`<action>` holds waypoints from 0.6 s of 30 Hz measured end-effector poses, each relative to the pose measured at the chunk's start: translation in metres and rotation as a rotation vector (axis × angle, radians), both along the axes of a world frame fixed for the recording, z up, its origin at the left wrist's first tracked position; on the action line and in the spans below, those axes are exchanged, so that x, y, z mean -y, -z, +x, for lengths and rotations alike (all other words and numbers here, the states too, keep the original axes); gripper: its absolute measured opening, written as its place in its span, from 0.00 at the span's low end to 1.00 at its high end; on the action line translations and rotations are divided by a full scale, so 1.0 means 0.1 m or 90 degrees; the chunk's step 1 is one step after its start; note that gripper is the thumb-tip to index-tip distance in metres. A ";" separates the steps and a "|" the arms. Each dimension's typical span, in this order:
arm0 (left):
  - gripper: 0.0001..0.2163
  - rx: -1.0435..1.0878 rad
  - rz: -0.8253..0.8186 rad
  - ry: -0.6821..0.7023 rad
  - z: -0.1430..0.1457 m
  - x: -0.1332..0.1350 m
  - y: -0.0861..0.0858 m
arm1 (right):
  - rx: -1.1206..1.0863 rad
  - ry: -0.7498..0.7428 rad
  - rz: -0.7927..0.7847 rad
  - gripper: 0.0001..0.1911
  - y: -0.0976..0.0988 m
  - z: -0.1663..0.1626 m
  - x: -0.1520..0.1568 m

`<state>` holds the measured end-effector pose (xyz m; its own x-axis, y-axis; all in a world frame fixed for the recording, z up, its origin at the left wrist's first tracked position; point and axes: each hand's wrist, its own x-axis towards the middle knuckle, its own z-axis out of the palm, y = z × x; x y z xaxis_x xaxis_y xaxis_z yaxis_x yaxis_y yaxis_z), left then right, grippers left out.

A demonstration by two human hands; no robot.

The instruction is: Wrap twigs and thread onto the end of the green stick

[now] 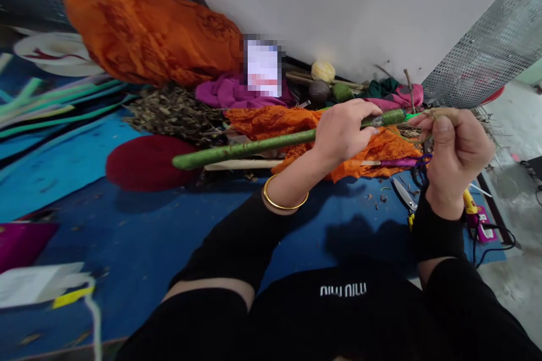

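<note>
A long green wrapped stick (249,148) slants across the middle of the view, its left end over a dark red round pad (141,162). My left hand (345,130) is closed around the stick near its right end, where a short clear or silvery band and tighter green wrapping show. Off that end runs a bright green strand. My right hand (455,132) pinches at the strand's far side, thumb against fingers; what exactly lies between the fingertips is partly hidden. Below the stick, scissors (404,194) lie on the blue table (296,259).
Orange cloth (161,34), dried plant bits (173,110) and purple cloth (220,92) crowd the back. Yarn balls (323,70) sit by the white wall. Green and black strips (63,101) lie left. A pink power strip (485,225) with a cable is at right.
</note>
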<state>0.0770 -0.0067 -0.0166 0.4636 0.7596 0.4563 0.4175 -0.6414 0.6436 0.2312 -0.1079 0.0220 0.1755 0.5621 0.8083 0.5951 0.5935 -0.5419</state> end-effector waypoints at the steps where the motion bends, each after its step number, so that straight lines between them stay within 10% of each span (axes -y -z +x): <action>1: 0.16 0.001 -0.004 -0.003 0.00 0.00 0.00 | -0.004 -0.007 0.003 0.11 0.01 0.01 -0.01; 18: 0.14 0.001 0.040 0.012 0.06 0.02 0.13 | 0.038 -0.170 -0.142 0.18 0.20 0.20 -0.31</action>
<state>0.0833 -0.0090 -0.0292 0.4770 0.7200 0.5040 0.4038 -0.6889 0.6019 0.2515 -0.0773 0.0016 -0.0454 0.7461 0.6643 0.4701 0.6027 -0.6447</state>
